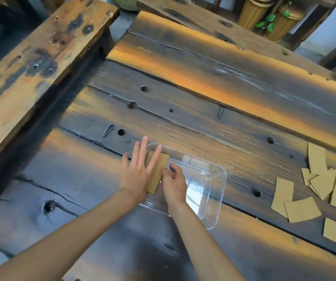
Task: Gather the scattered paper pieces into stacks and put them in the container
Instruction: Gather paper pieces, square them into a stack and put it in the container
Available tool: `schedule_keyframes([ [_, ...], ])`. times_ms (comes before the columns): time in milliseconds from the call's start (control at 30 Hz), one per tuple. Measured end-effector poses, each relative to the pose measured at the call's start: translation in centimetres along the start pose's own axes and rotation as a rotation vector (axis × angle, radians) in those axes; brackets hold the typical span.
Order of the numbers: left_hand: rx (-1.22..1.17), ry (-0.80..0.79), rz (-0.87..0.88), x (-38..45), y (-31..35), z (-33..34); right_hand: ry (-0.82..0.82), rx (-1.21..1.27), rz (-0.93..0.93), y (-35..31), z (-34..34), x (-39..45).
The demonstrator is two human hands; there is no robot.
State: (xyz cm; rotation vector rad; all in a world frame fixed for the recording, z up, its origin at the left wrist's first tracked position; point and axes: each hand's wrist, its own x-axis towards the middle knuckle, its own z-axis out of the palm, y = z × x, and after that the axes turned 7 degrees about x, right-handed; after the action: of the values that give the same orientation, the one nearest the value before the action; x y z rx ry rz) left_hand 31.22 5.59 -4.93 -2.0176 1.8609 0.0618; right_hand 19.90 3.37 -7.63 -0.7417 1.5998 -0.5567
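Here, flat left hand [137, 175] and pinching right hand [173, 182] hold paper stack [157, 173] inside container [213, 191].

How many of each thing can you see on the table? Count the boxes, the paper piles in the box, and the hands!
Clear plastic container: 1
Brown paper stack in the container: 1
Hands, left hand flat on the stack and right hand pinching its edge: 2
Loose brown paper pieces at the table's right: many, overlapping and cut off by the frame, so no exact count
Total without the loose pieces: 4
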Motion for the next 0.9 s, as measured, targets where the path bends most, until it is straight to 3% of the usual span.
schedule_keyframes([
  [167,0.009,-0.022,0.076,0.8,0.1,-0.7,-0.071,0.082,-0.001,0.2,0.5,-0.2],
  [500,0.02,-0.04,0.029,0.7,0.0,-1.0,-0.16,-0.249,-0.209,0.8,0.8,0.0],
  [633,-0.027,-0.043,0.03,0.6,0.2,-1.0,-0.169,-0.354,-0.181,1.0,1.0,0.0],
  [900,-0.041,-0.09,0.052,0.5,0.2,-2.9,-0.189,-0.286,-0.099,-1.2,-0.2,-1.1],
])
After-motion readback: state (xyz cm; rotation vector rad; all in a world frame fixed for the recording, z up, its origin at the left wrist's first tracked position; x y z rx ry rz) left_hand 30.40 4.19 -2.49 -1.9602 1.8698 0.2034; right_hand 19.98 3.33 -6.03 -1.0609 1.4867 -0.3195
